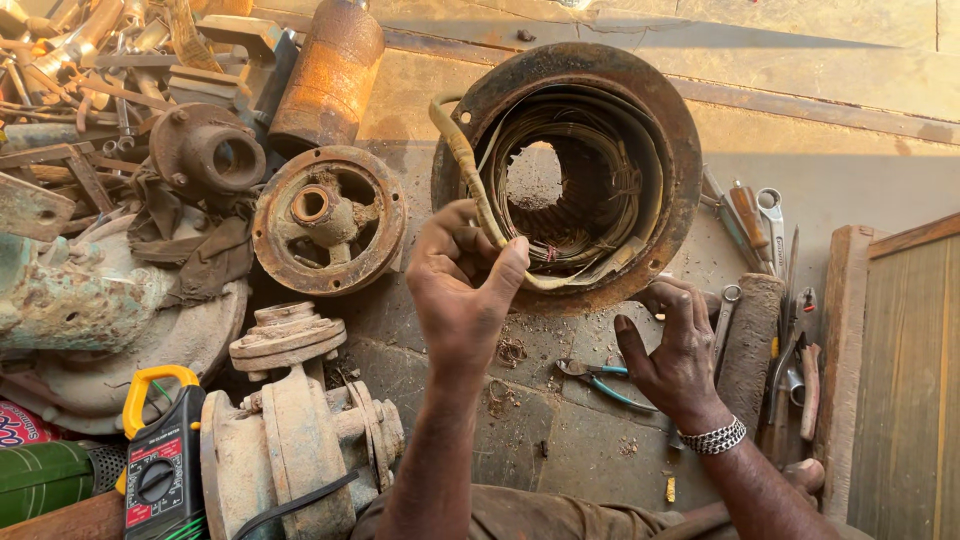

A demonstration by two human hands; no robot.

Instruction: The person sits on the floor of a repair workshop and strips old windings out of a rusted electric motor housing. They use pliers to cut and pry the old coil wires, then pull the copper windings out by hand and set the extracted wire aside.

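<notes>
A rusty round motor housing [680,130] with copper windings [590,215] inside stands on the stone floor. My left hand [462,290] pinches a tan sleeved cable [465,160] that curves up from the windings over the housing's left rim. My right hand [678,345] rests against the lower right rim of the housing, fingers curled on it. Blue-handled pliers [600,378] lie on the floor between my hands.
Rusty end covers [328,220] and a pump body [300,440] lie at left, beside a yellow multimeter [160,465]. Wrenches and screwdrivers [760,225] sit at right near a wooden block [752,335] and a wooden board [905,380]. Scrap metal [90,70] fills the upper left.
</notes>
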